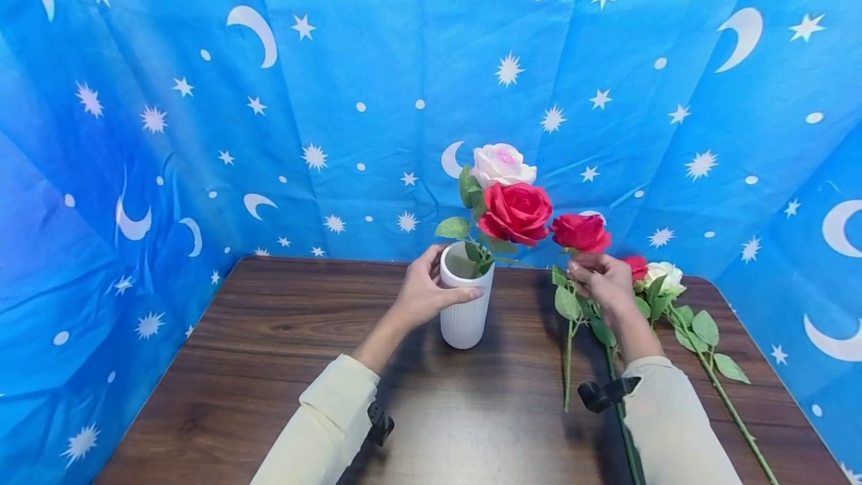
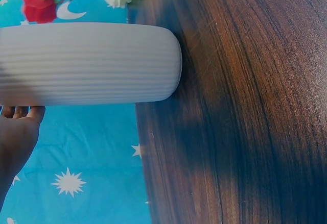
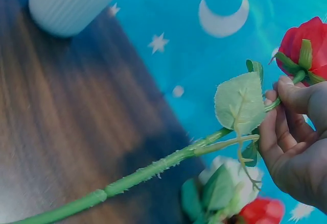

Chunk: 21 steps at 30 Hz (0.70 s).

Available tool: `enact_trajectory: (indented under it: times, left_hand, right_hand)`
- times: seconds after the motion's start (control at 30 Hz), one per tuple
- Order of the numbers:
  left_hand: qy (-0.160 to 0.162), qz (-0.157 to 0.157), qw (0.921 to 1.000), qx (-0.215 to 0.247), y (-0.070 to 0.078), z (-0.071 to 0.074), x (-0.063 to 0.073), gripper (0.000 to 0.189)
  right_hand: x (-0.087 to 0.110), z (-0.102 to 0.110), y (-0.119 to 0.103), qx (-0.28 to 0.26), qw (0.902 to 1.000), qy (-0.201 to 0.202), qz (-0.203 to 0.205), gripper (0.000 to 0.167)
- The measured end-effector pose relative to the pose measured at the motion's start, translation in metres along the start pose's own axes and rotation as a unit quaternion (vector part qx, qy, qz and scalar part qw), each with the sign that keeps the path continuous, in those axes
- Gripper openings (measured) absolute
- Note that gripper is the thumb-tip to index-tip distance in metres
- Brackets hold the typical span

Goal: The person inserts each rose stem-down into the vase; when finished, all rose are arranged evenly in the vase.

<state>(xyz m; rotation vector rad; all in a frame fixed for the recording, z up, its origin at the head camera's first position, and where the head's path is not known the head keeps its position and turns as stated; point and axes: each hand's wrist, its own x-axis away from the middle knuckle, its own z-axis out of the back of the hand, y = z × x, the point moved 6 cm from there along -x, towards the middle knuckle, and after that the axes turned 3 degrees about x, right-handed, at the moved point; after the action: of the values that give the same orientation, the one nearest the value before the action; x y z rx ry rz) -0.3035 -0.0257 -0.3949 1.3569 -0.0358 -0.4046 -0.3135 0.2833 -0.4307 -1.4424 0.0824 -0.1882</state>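
A white ribbed vase [image 1: 465, 320] stands on the wooden table, holding a pale pink rose [image 1: 503, 165] and a red rose [image 1: 515, 213] that lean to the right over its rim. My left hand [image 1: 431, 294] grips the vase near its top, thumb across the front and fingers round the far side. To the right, my right hand [image 1: 606, 283] pinches another red rose [image 1: 581, 233] by its stem just below the bloom. In the right wrist view that stem [image 3: 148, 173] runs down to the left with a leaf [image 3: 240, 101] beside the fingers.
On the table's right side lie a white rose [image 1: 665, 279] and one more red rose [image 1: 636, 268], their long leafy stems [image 1: 727, 403] pointing toward the front. A blue cloth [image 1: 377, 43] with moons and stars hangs behind the table [image 1: 283, 365] and along its sides.
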Motion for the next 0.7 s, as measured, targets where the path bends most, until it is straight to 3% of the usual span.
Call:
enact_trajectory:
  times: [0.23, 0.47, 0.7]
  left_hand:
    - [0.0, 0.001, 1.0, 0.001, -0.001, 0.0, 0.0, 0.075]
    - [0.004, 0.001, 1.0, 0.003, -0.002, 0.0, 0.0, 0.076]
    - [0.002, -0.006, 1.0, 0.004, -0.004, 0.0, -0.001, 0.076]
  right_hand:
    - [0.006, -0.006, -0.034, 0.007, 0.9988, 0.011, 0.047, 0.013]
    - [0.018, -0.009, -0.068, -0.035, 0.9944, 0.03, 0.095, 0.039]
    - [0.032, -0.015, -0.104, -0.096, 0.9802, 0.014, 0.173, 0.025]
